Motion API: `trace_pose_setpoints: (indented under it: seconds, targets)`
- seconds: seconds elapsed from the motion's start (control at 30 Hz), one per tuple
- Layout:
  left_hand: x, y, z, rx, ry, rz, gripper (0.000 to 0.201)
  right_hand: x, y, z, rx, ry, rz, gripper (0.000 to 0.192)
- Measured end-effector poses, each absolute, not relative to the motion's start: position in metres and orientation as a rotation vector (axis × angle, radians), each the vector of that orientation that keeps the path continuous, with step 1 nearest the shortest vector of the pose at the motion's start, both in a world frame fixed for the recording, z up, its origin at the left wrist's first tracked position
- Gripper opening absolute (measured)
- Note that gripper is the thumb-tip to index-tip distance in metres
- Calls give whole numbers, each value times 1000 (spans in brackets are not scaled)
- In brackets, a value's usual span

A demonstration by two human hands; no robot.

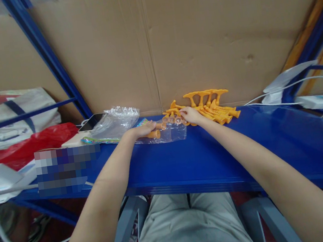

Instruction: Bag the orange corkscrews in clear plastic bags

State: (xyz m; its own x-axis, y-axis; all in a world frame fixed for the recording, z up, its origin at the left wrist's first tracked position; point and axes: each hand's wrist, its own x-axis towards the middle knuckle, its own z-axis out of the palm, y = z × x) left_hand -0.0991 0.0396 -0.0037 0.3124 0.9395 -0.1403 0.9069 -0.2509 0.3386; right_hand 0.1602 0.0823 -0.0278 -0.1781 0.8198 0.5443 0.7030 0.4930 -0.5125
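Head view: left hand (141, 130) pins a clear plastic bag (167, 133) flat on the blue shelf (202, 159), fingers closed on an orange piece (155, 134) inside it. Right hand (189, 114) pinches one piece at the edge of the orange toy pile (213, 108). The pieces look light, rigid and smooth, best taken by the stem; the bag is limp and slippery. Fingertips and the bag mouth are hard to make out.

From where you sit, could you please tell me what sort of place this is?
Probably a small packing workstation in a workshop or warehouse: a blue metal shelf bench backed by brown cardboard sheets, with a pile of orange plastic suction-cup parts being handled beside a clear plastic bag.
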Motion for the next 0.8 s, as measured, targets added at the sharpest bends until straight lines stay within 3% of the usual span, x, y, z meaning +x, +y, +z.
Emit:
trace_pose_setpoints:
  seconds: [0.23,0.43,0.57,0.8]
  targets:
    - [-107,37,-5,2202,1646,131,68,161,86,-35,-1328,-2028,263,27]
    - [-109,45,-6,2214,1622,77,69,158,80,-30,-1375,-1941,207,12]
    - [-112,47,-8,2231,1611,89,71,162,72,-16,-1424,-1816,106,13]
    - [-113,42,-8,2222,1629,183,71,168,63,16,-1115,-1762,-81,21]
